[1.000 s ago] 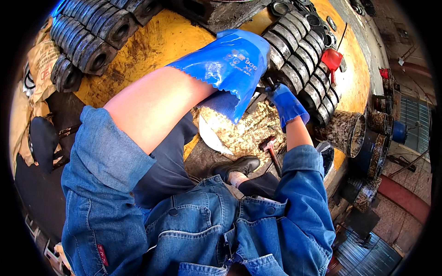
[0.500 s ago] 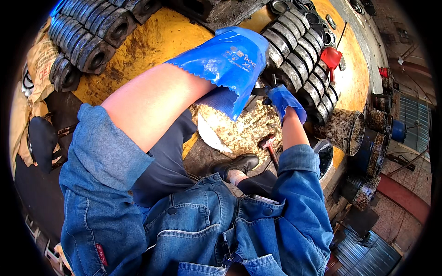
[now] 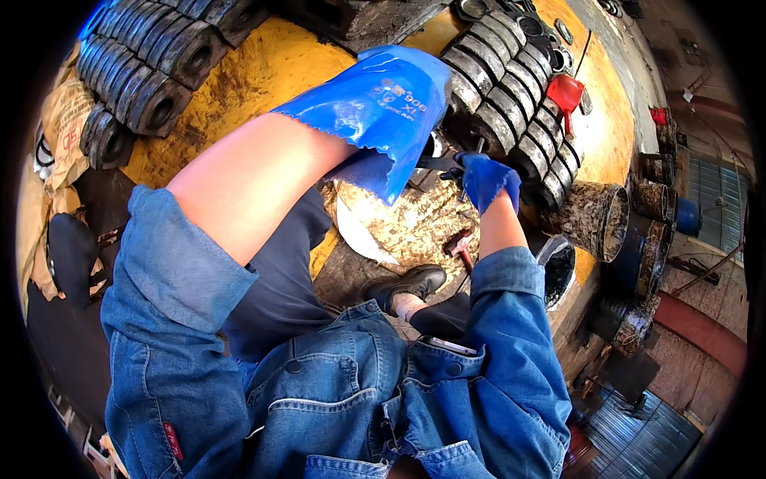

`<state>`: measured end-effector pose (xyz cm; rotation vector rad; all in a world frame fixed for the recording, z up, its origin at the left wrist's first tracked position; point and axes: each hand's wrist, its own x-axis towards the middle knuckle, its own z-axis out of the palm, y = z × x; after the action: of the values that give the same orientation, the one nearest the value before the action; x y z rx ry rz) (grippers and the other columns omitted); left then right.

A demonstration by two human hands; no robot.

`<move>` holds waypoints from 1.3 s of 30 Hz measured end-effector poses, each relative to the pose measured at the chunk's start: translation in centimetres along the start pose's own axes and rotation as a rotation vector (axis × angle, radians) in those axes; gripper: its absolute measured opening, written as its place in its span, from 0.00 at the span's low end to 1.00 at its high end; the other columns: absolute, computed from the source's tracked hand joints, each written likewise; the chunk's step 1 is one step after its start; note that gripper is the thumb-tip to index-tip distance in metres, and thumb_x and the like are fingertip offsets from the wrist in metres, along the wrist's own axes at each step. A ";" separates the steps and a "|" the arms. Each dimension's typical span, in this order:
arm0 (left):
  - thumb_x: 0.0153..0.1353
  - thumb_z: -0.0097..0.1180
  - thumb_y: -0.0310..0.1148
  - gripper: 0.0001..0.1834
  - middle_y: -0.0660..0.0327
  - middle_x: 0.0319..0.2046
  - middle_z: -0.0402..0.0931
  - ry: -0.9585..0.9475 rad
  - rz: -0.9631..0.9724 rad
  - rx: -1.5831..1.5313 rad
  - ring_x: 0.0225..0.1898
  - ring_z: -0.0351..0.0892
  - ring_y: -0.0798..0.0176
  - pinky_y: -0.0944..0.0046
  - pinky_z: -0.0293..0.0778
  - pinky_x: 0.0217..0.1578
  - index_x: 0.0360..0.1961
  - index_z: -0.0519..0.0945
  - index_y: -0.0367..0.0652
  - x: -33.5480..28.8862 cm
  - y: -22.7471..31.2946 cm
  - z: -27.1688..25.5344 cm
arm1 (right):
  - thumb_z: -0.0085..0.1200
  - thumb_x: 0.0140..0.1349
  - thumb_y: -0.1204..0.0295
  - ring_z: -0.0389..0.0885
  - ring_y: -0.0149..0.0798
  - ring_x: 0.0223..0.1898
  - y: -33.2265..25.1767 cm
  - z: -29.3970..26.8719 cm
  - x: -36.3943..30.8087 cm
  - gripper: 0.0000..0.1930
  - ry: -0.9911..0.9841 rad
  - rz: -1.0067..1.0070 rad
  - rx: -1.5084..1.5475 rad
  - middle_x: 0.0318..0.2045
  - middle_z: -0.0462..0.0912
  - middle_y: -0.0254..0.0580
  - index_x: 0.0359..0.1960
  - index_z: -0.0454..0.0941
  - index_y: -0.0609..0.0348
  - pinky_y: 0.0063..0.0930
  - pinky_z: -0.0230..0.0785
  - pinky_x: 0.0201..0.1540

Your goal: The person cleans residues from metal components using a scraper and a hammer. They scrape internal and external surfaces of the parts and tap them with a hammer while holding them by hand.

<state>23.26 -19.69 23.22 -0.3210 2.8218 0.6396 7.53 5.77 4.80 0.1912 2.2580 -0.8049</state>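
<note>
Between my hands and the yellow surface [image 3: 239, 84] it is crowded. Past my right hand [image 3: 488, 182] rises a stack of dark metal rings [image 3: 504, 101], with a red scoop [image 3: 565, 94] lying just beyond it. Upper left are rows of dark blocks with round holes [image 3: 171, 60]. Below my hands I see a mottled golden-brown surface [image 3: 411, 219], a white curved edge [image 3: 357, 230] beside it and a hammer [image 3: 460, 243] near my black shoe [image 3: 416, 283]. A black seat [image 3: 70, 247] stands at far left.

For writing, my left glove's cuff carries pale print, a brown paper sack [image 3: 65, 128] bears red lettering, and a small red tag [image 3: 172, 441] is sewn on my denim sleeve.

The crusted bucket [image 3: 582, 222] to my right is coated with brown residue. Nearer me a pail [image 3: 561, 275] shows a black inside; what it holds I cannot tell. More stained buckets and a blue drum [image 3: 688, 216] stand farther right.

My right hand is closed on a dark tool [image 3: 435, 163], its kind unclear, which lies between my two gloves. My left hand [image 3: 411, 92] hides its own fingers behind the glove, so I cannot tell its grip.
</note>
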 end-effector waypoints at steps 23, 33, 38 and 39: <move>0.56 0.54 0.43 0.17 0.53 0.40 0.79 -0.018 -0.079 0.204 0.43 0.77 0.48 0.57 0.74 0.42 0.42 0.80 0.47 0.1 3.1 0.8 | 0.50 0.62 0.58 0.71 0.35 0.23 31.2 -30.1 -10.0 0.16 0.723 0.024 0.745 0.25 0.78 0.36 0.43 0.79 0.55 0.29 0.62 0.24; 0.54 0.54 0.40 0.15 0.50 0.38 0.79 0.012 0.025 0.198 0.39 0.77 0.46 0.55 0.74 0.39 0.40 0.80 0.46 0.9 3.1 2.1 | 0.51 0.60 0.64 0.75 0.30 0.22 33.8 -19.7 3.0 0.12 0.638 0.247 -0.301 0.23 0.78 0.39 0.39 0.77 0.57 0.31 0.66 0.23; 0.54 0.55 0.40 0.13 0.50 0.32 0.79 0.065 0.090 -0.055 0.35 0.78 0.45 0.52 0.75 0.36 0.35 0.80 0.44 0.9 1.5 2.6 | 0.49 0.60 0.66 0.69 0.28 0.19 26.4 -17.7 -3.1 0.09 0.462 0.083 0.431 0.21 0.75 0.36 0.37 0.76 0.56 0.27 0.61 0.20; 0.53 0.56 0.40 0.13 0.50 0.32 0.78 0.121 0.110 0.096 0.34 0.78 0.46 0.53 0.75 0.35 0.35 0.79 0.43 0.5 2.2 2.0 | 0.49 0.60 0.66 0.68 0.28 0.18 23.8 -17.6 -5.3 0.09 0.414 0.052 0.549 0.21 0.74 0.36 0.37 0.76 0.55 0.26 0.60 0.20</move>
<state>22.56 -17.01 22.23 -0.1945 2.9915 0.5211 9.55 35.77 6.24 0.7261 2.3327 -1.4528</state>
